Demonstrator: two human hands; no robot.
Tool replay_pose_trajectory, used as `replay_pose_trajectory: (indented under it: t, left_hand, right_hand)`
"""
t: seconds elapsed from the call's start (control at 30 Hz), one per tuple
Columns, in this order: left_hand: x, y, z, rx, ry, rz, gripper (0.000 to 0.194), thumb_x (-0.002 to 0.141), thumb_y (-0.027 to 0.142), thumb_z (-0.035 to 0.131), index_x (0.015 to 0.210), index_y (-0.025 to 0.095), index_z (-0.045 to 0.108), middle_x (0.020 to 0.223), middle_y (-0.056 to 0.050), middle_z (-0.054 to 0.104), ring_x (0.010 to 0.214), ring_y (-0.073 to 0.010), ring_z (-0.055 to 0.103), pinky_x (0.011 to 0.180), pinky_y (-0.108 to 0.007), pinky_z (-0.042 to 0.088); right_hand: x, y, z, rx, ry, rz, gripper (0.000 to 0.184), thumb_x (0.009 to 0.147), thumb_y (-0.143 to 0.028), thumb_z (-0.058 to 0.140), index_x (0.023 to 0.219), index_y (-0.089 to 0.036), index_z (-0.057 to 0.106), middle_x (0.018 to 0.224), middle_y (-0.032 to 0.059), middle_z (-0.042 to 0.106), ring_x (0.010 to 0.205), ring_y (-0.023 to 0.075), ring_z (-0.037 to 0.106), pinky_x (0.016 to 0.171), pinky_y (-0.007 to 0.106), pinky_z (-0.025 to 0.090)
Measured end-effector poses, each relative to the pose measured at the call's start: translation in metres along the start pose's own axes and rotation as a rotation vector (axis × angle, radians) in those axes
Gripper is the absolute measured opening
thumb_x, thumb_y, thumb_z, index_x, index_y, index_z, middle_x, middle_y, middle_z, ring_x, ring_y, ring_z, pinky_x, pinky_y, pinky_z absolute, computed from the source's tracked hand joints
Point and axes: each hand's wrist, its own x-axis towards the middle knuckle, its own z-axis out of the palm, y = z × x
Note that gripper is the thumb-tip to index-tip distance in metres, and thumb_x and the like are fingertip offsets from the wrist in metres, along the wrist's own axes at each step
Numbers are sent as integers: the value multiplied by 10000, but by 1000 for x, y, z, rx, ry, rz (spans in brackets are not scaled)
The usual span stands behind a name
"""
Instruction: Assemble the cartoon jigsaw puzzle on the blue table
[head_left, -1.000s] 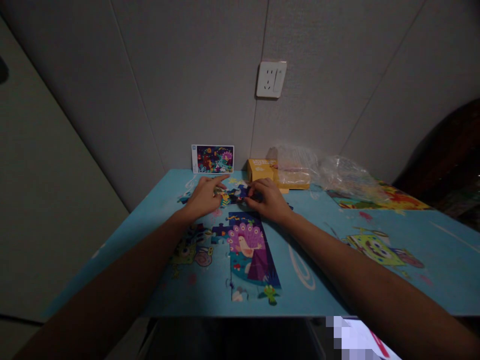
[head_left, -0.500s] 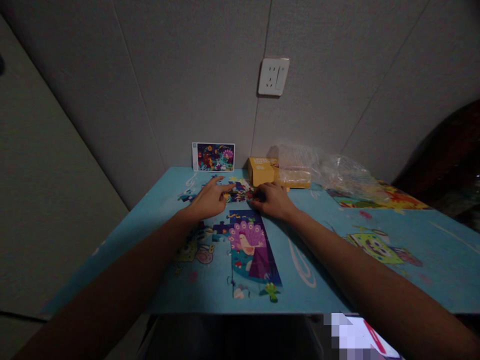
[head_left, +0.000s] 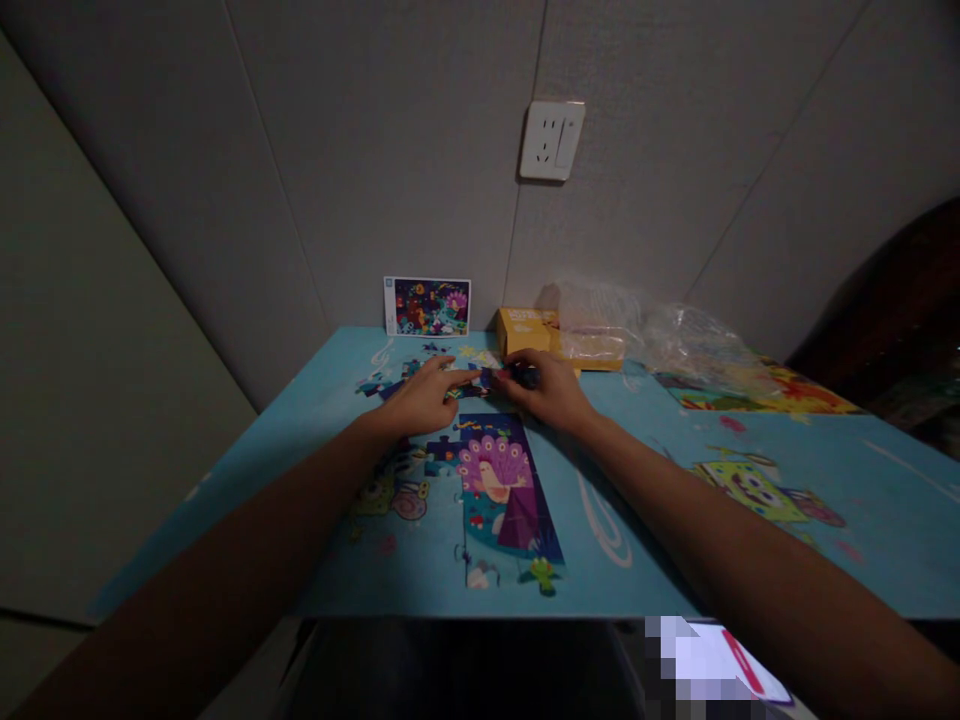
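Note:
A partly assembled jigsaw (head_left: 501,486) with a pink peacock lies on the blue cartoon-printed table (head_left: 660,520). Loose puzzle pieces (head_left: 409,372) lie in a cluster beyond it. My left hand (head_left: 424,396) rests flat on those pieces, index finger stretched to the right. My right hand (head_left: 546,388) is curled over a dark piece (head_left: 489,377), pinching it at the fingertips right next to my left index finger. The light is dim and the small pieces are hard to separate.
A reference picture card (head_left: 427,306) leans on the wall. A yellow box (head_left: 525,334) and crumpled clear plastic bags (head_left: 660,335) sit at the table's back. A wall socket (head_left: 552,140) is above. A dark rounded object (head_left: 892,300) stands at the right.
Both hands stayed over the loose pieces. My left index finger stretched out toward the right hand, and my right hand shifted slightly back, fingers closing on a dark piece.

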Motion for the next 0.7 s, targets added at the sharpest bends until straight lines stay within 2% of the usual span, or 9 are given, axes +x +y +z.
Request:
replay_pose_trajectory:
  t: [0.07,0.17,0.23,0.37,0.5,0.6,0.7]
  left_hand:
    - [-1,5,-2,-78,20,85,669,762,57,480,1416,200,488,1451,-103,478,1392,-259,384,1156,-447,345]
    - [-3,11,-2,-210,43,229,856,708,3,459,1520,210,281,1538,-82,376,1417,-218,348,1187,-417,299]
    - [-4,12,-1,-236,11,267,891,685,-19,447,1523,225,265,1550,-72,359,1426,-218,335,1193,-424,290]
    - [-2,9,4,-154,-21,188,731,721,-13,450,1416,211,473,1520,-95,401,1417,-256,353,1177,-458,315]
    - [1,7,3,-100,117,34,683,753,1,455,1412,180,486,1518,-114,397,1411,-247,366,1176,-435,319]
    - [2,5,1,-58,167,-94,676,760,16,470,1419,163,479,1469,-123,459,1407,-252,371,1163,-418,344]
    - [2,5,3,-10,112,-124,677,766,39,474,1431,163,467,1467,-118,468,1429,-262,333,1174,-416,326]
  right_hand:
    - [-1,-3,1,92,0,-37,287,856,-357,625,1069,-167,652,981,99,713,892,236,649,779,359,484]
    - [-3,-3,3,156,-35,-92,300,862,-347,616,1114,-186,638,989,84,712,890,226,650,792,363,491]
    - [-4,-3,4,163,-42,-120,323,861,-351,618,1137,-185,633,1027,98,706,926,236,646,816,378,492]
    - [-4,-1,4,193,-43,-149,384,857,-342,619,1204,-178,600,1122,122,688,1019,252,635,879,408,493]
    - [-3,1,4,57,-18,-91,465,859,-337,604,1279,-141,572,1182,167,658,1100,298,586,939,445,457]
    - [-3,4,4,-124,-136,-24,497,822,-361,646,1260,-131,596,1118,167,676,1065,327,569,909,458,438]
    - [-3,7,6,-217,-281,16,396,825,-432,647,1131,-181,659,1013,122,697,986,303,577,843,421,422]
